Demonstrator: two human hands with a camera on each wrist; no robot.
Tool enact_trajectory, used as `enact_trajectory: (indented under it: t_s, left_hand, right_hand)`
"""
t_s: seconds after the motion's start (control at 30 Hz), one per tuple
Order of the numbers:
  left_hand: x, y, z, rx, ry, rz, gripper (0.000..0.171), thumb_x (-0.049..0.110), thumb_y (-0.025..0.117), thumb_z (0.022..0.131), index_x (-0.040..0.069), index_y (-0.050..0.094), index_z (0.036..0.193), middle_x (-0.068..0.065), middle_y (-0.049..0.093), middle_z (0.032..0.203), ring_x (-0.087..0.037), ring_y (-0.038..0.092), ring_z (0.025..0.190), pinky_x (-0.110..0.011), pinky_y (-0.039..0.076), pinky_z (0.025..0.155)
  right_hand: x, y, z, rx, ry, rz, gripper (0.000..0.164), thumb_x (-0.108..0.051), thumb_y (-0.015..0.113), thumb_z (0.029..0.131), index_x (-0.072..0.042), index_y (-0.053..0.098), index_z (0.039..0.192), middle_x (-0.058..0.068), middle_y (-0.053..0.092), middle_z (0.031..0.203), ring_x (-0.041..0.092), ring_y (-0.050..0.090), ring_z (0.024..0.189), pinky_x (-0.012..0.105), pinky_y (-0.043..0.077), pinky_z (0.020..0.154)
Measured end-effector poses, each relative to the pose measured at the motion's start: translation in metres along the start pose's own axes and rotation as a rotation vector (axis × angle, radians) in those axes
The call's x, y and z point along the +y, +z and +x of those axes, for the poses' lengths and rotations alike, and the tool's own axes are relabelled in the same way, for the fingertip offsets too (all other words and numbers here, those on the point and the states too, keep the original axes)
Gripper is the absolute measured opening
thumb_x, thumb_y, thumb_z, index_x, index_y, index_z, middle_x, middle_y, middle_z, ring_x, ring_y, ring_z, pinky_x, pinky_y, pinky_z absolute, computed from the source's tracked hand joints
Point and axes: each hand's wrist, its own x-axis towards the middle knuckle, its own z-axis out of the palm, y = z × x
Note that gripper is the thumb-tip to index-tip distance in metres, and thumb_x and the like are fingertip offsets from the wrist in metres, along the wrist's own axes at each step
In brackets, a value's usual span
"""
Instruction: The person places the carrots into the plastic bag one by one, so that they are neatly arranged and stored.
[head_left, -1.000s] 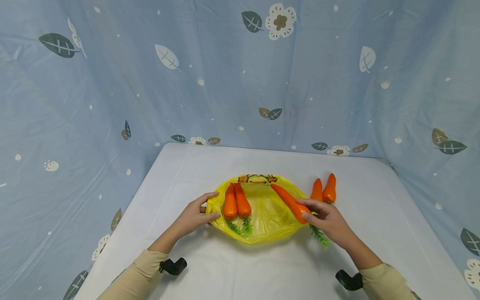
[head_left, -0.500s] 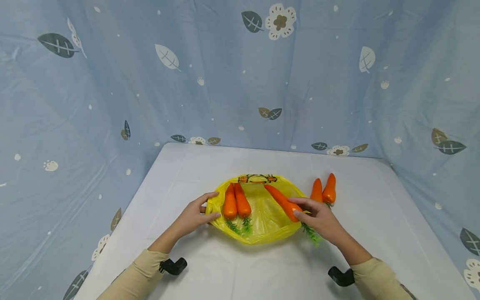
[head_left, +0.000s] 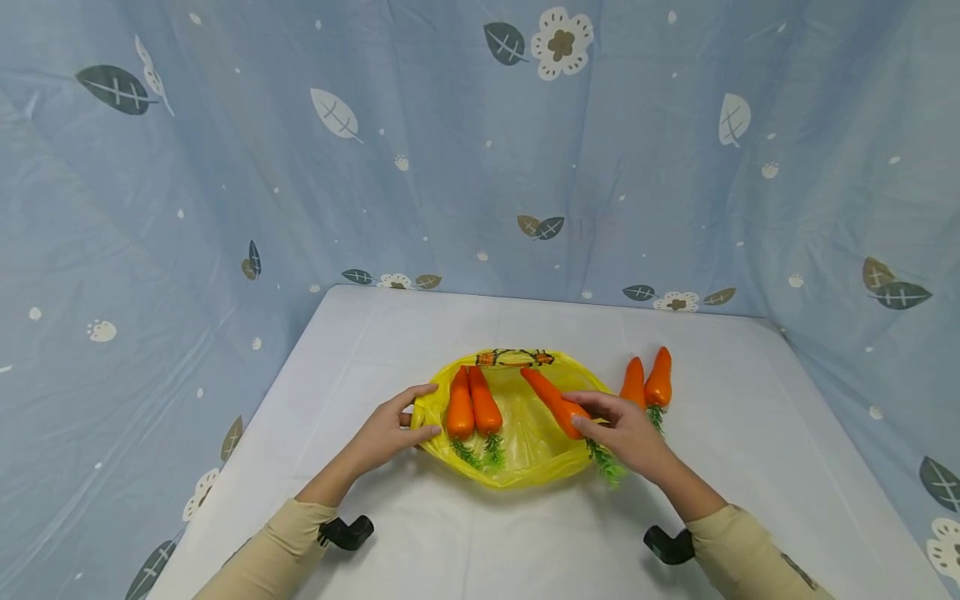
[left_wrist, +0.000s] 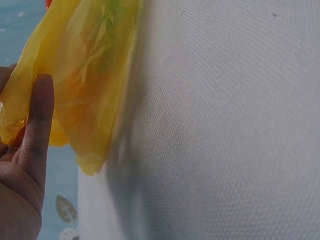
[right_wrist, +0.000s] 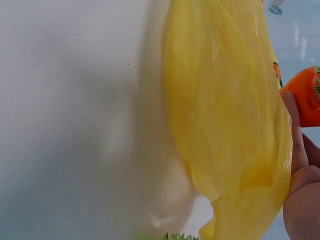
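Observation:
A yellow plastic bag [head_left: 525, 467] lies spread open at the middle of the table, a printed picture on its far inner side. My left hand [head_left: 388, 429] grips the bag's left edge, thumb inside the rim; the left wrist view shows the thin yellow plastic [left_wrist: 90, 100] between thumb and fingers. Two carrots [head_left: 460, 406] with green tops lie side by side in the bag's left part. My right hand [head_left: 626, 429] holds another carrot [head_left: 551, 400] near its leafy end, over the bag's right part, tip pointing to the far left. Its orange end [right_wrist: 302, 95] shows in the right wrist view.
Two more carrots [head_left: 659, 379] lie on the white table [head_left: 450, 550] right of the bag, one partly hidden behind my right hand. A blue patterned curtain [head_left: 450, 167] surrounds the table at the back and sides.
My right hand has moved left with its carrot, from the bag's right edge to farther over the bag's opening. The left hand and the bag have stayed in place.

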Motion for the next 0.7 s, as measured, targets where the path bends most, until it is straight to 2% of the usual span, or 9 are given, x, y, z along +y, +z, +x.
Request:
enact_trajectory:
  t_s: [0.4,0.6,0.7]
  left_hand:
    - [0.002,0.001,-0.001,0.003,0.008,0.007,0.071,0.02,0.077,0.093,0.01,0.042,0.154,-0.024,0.049,0.146,-0.022,0.072,0.094,-0.03,0.06,0.071]
    - [0.001,0.001,-0.001,0.003,0.007,0.007,0.071,0.02,0.077,0.093,0.01,0.042,0.154,-0.024,0.051,0.144,-0.022,0.072,0.093,-0.034,0.061,0.071]
    - [0.0,0.001,-0.002,0.003,0.01,0.006,0.072,0.02,0.077,0.093,0.01,0.041,0.155,-0.024,0.051,0.144,-0.023,0.072,0.094,-0.036,0.061,0.072]
  right_hand:
    - [-0.006,0.009,0.011,-0.022,0.033,-0.002,0.04,-0.029,0.071,0.098,-0.014,0.067,0.135,0.006,0.07,0.118,0.026,0.064,0.1,0.028,0.057,0.077]
    - [-0.005,0.016,0.017,-0.014,0.052,-0.017,0.042,-0.031,0.073,0.096,-0.012,0.067,0.133,0.006,0.071,0.115,0.021,0.064,0.094,0.027,0.057,0.076]
    - [-0.005,0.019,0.021,-0.003,0.065,-0.04,0.042,-0.033,0.073,0.096,-0.013,0.068,0.133,0.004,0.071,0.117,0.019,0.064,0.097,0.027,0.056,0.078]
